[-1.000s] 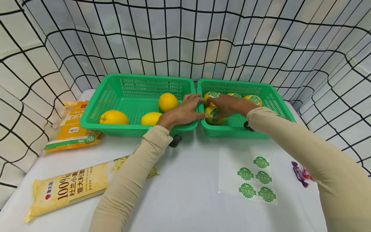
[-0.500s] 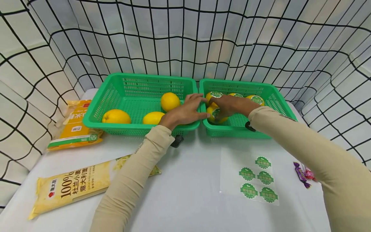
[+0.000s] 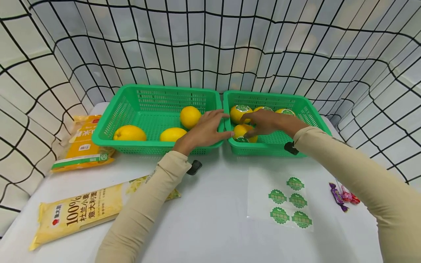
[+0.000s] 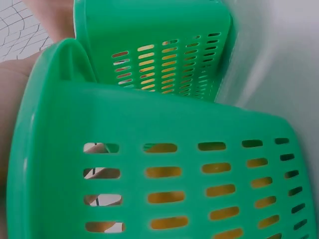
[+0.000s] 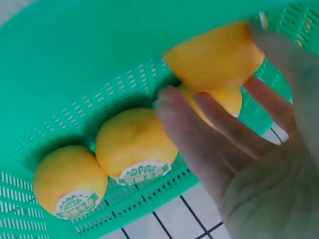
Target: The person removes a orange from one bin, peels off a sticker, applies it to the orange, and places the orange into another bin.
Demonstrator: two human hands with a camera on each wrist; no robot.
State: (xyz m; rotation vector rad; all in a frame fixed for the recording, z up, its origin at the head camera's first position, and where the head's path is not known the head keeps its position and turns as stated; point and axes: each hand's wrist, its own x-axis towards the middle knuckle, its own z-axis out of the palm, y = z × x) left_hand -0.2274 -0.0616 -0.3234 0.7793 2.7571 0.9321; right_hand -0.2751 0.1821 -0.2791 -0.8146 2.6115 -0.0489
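In the head view my right hand (image 3: 264,121) is over the right green basket (image 3: 315,120), fingers spread beside the front orange (image 3: 241,130). That orange's green-and-white sticker now faces front and low. The right wrist view shows the thumb at the edge of this blurred orange (image 5: 217,55); whether it touches cannot be told. Behind it are several oranges, two with stickers clearly visible, such as a middle orange (image 5: 134,142). My left hand (image 3: 205,129) lies across the right end of the left green basket (image 3: 108,124), its thumb reaching toward the right basket. Basket walls fill most of the left wrist view.
Oranges without visible stickers, one an orange (image 3: 129,133), lie in the left basket. A sticker sheet (image 3: 258,197) with several green stickers is on the white table (image 3: 210,226). Around stand a pasta bag (image 3: 79,212), an orange-coloured food bag (image 3: 82,146), wrapped candies (image 3: 338,195) and black netting (image 3: 204,45).
The front orange in the right basket has turned, its sticker moving down toward the front. My right hand has drawn back slightly to the right, its fingers loosened. My left hand shifted slightly.
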